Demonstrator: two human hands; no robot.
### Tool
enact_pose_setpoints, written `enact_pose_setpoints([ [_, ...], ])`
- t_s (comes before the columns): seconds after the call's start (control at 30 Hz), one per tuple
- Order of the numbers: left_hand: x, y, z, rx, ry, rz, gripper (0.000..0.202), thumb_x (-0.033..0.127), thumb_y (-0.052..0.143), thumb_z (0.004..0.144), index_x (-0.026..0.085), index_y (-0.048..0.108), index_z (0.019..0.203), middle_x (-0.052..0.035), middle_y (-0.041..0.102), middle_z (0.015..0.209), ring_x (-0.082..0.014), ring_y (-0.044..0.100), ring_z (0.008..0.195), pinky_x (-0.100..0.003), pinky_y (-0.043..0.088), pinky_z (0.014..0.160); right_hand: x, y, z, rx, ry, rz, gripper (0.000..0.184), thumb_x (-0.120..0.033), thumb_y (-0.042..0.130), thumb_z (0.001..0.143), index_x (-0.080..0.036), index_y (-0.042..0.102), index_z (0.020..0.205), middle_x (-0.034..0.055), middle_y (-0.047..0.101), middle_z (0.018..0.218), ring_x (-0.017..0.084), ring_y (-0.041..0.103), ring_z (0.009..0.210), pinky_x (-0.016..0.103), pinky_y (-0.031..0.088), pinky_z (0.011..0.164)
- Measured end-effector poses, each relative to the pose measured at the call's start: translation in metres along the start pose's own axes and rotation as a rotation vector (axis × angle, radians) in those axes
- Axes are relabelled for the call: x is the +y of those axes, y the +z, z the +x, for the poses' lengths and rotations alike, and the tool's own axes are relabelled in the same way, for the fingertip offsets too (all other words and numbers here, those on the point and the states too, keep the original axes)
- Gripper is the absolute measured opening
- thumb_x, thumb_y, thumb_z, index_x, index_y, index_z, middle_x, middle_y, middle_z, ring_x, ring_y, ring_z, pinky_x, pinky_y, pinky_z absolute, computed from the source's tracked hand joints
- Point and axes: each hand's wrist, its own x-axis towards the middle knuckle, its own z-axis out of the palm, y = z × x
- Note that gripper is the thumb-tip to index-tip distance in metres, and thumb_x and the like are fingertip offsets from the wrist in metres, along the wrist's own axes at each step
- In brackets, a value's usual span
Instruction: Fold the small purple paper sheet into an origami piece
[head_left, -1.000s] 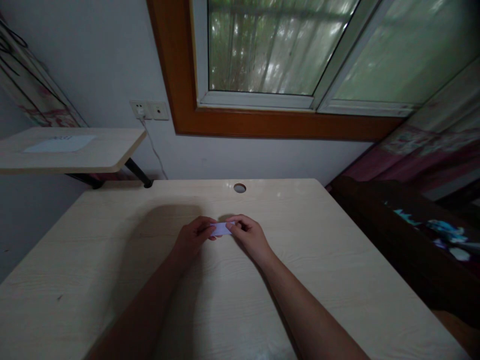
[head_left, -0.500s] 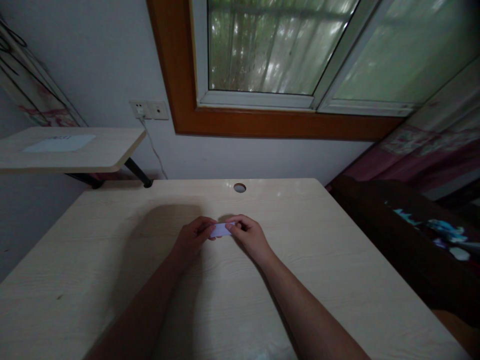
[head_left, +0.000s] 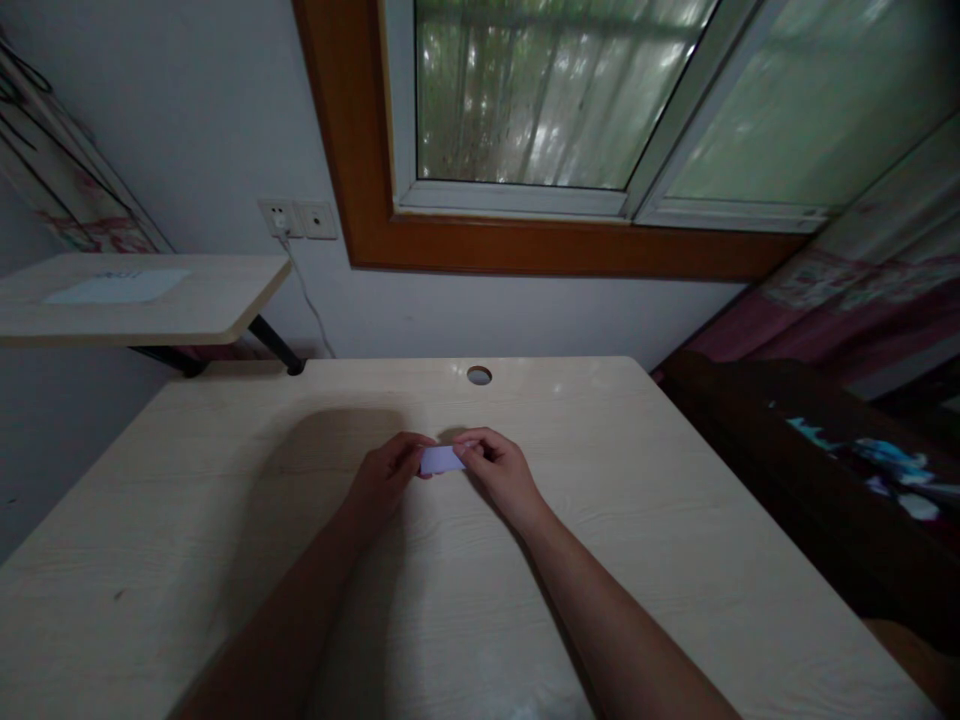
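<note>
My left hand (head_left: 386,472) and right hand (head_left: 499,470) pinch opposite ends of the paper (head_left: 441,459), close to the desk (head_left: 675,520). An uneven pull could tear it; a slack pinch could drop it.

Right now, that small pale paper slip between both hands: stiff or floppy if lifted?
The paper slip looks thin and flat, so probably light and floppy. Left hand and right hand pinch its ends, so likely easy to crease.

Bare left hand (head_left: 384,478), right hand (head_left: 501,472)
</note>
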Motion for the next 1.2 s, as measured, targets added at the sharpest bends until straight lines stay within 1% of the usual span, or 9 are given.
enact_pose_setpoints([
  [0.07, 0.001, 0.001, 0.000, -0.023, -0.016, -0.034, 0.026, 0.037, 0.057, 0.089, 0.019, 0.065, 0.106, -0.0026, 0.073, 0.086, -0.0178, 0.072, 0.079, -0.027, 0.056, 0.074, 0.001, 0.000, 0.000, -0.001, 0.000, 0.000, 0.021, -0.037, 0.070, 0.079, -0.020, 0.074, 0.090, -0.0029, 0.050, 0.063, 0.013, 0.040, 0.060, 0.026, 0.031, 0.058],
  [0.17, -0.002, 0.002, 0.000, -0.022, -0.051, -0.104, 0.030, 0.038, 0.065, 0.083, 0.019, 0.063, 0.106, -0.0032, 0.074, 0.092, -0.0194, 0.073, 0.084, -0.030, 0.059, 0.077, 0.001, 0.000, 0.001, -0.003, -0.004, 0.013, 0.020, -0.036, 0.070, 0.078, -0.020, 0.074, 0.091, -0.0032, 0.049, 0.063, 0.012, 0.039, 0.059, 0.026, 0.031, 0.057],
  [0.33, -0.008, 0.003, 0.002, -0.024, -0.077, -0.098, 0.032, 0.038, 0.068, 0.080, 0.019, 0.065, 0.106, -0.0037, 0.075, 0.090, -0.0205, 0.074, 0.081, -0.032, 0.060, 0.078, -0.001, 0.001, 0.000, -0.006, 0.003, 0.019, 0.020, -0.035, 0.071, 0.078, -0.020, 0.074, 0.090, -0.0030, 0.050, 0.062, 0.013, 0.040, 0.059, 0.026, 0.032, 0.058],
  [0.5, -0.010, 0.004, 0.001, -0.008, -0.068, -0.115, 0.031, 0.037, 0.069, 0.080, 0.018, 0.065, 0.105, -0.0028, 0.075, 0.089, -0.0199, 0.074, 0.083, -0.034, 0.061, 0.081, -0.006, 0.001, -0.001, -0.014, 0.009, 0.014, 0.021, -0.036, 0.072, 0.076, -0.019, 0.074, 0.088, -0.0026, 0.050, 0.062, 0.013, 0.040, 0.059, 0.027, 0.032, 0.057],
  [0.77, -0.003, 0.002, 0.001, -0.016, -0.065, -0.115, 0.030, 0.039, 0.065, 0.082, 0.019, 0.064, 0.105, -0.0029, 0.074, 0.091, -0.0188, 0.073, 0.081, -0.031, 0.061, 0.075, -0.001, 0.002, 0.000, -0.019, -0.010, -0.031, 0.023, -0.039, 0.072, 0.076, -0.020, 0.074, 0.089, -0.0016, 0.053, 0.063, 0.013, 0.040, 0.059, 0.027, 0.034, 0.057],
  [0.9, 0.000, 0.001, 0.001, -0.016, -0.052, -0.122, 0.027, 0.037, 0.064, 0.083, 0.019, 0.065, 0.104, -0.0026, 0.074, 0.089, -0.0182, 0.072, 0.080, -0.028, 0.059, 0.071, -0.002, 0.003, 0.000, -0.011, -0.001, -0.006, 0.023, -0.039, 0.072, 0.075, -0.020, 0.074, 0.088, -0.0025, 0.051, 0.061, 0.013, 0.040, 0.058, 0.026, 0.032, 0.056],
  [1.07, 0.000, 0.000, 0.001, -0.009, -0.049, -0.144, 0.026, 0.035, 0.058, 0.088, 0.019, 0.066, 0.107, -0.0032, 0.072, 0.088, -0.0154, 0.069, 0.075, -0.025, 0.055, 0.069, -0.002, 0.002, 0.000, 0.001, 0.005, 0.020, 0.020, -0.037, 0.072, 0.076, -0.020, 0.073, 0.088, -0.0032, 0.049, 0.061, 0.013, 0.039, 0.059, 0.027, 0.032, 0.057],
  [1.2, -0.001, -0.001, 0.002, -0.008, -0.042, -0.131, 0.027, 0.034, 0.056, 0.089, 0.018, 0.066, 0.109, -0.0025, 0.070, 0.081, -0.0148, 0.068, 0.073, -0.024, 0.053, 0.069, -0.002, 0.002, 0.000, 0.009, 0.004, 0.036, 0.022, -0.037, 0.071, 0.077, -0.020, 0.073, 0.091, -0.0022, 0.052, 0.065, 0.013, 0.040, 0.060, 0.027, 0.033, 0.058],
])
